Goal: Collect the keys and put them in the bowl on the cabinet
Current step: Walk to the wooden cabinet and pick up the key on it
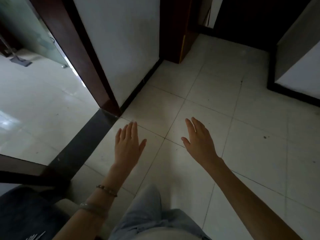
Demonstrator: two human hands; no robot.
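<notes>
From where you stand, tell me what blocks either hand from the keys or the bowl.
Cannot say: no keys, bowl or cabinet are in view. Left hand and right hand hang open and empty over bare floor.

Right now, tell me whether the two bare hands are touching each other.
Apart. The head view shows the left hand and right hand, both open and flat, with bare white tiled floor visible between the thumbs.

The dark soft seat [26, 213] at the bottom left is cut off by the edge, and the small shiny things [35, 236] on it are too blurred to be told.
</notes>
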